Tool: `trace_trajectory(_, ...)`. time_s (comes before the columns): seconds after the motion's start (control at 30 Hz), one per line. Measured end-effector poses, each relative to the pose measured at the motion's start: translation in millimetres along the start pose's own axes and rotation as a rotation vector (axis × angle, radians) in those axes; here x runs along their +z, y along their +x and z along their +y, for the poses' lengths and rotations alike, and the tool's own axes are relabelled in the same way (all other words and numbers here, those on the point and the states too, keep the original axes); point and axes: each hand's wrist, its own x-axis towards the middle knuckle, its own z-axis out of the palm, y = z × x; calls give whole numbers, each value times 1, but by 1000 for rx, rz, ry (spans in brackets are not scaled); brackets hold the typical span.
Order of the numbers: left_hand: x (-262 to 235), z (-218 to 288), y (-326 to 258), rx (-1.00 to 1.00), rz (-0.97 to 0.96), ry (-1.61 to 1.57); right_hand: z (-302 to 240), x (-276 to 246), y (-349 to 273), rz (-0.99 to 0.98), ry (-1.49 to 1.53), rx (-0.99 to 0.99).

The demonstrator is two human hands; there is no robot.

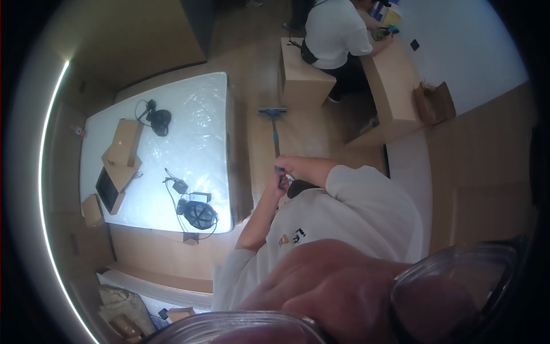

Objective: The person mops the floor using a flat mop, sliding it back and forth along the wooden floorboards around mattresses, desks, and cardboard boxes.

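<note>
A long-handled floor mop (pixel 272 111) with a flat, narrow blue-grey head reaches away from my body, its head resting on the wooden floor. My right hand (pixel 285 165) is wrapped round the handle. Close behind it, nearer my chest, my left hand (pixel 279 182) grips the handle's end. Both hands are closed. From them the pole runs almost straight ahead, with a blue section partway along. Whether the head is a pad or a blade is too small to tell.
Left of me, a plastic-wrapped mattress (pixel 195 132) bears opened cardboard boxes (pixel 124 143), a black cap-like headset (pixel 200 215) and cables. Ahead stands a wooden box-shaped stool (pixel 306 80). A person (pixel 332 34) works at a desk (pixel 395 86), beside a brown paper bag (pixel 433 103).
</note>
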Motion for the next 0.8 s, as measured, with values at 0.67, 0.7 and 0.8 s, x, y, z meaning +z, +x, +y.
trace_trajectory(0.67,-283,-243,-290,249,899,1067,219,288,5,-328,-804,31)
trace_trajectory(0.7,-279,-238,-272,280,910,1089,209,270,9,-243,-852,2)
trace_trajectory(0.8,-259,-205,-213,373,929,1159,167,213,27,-15,-912,-52)
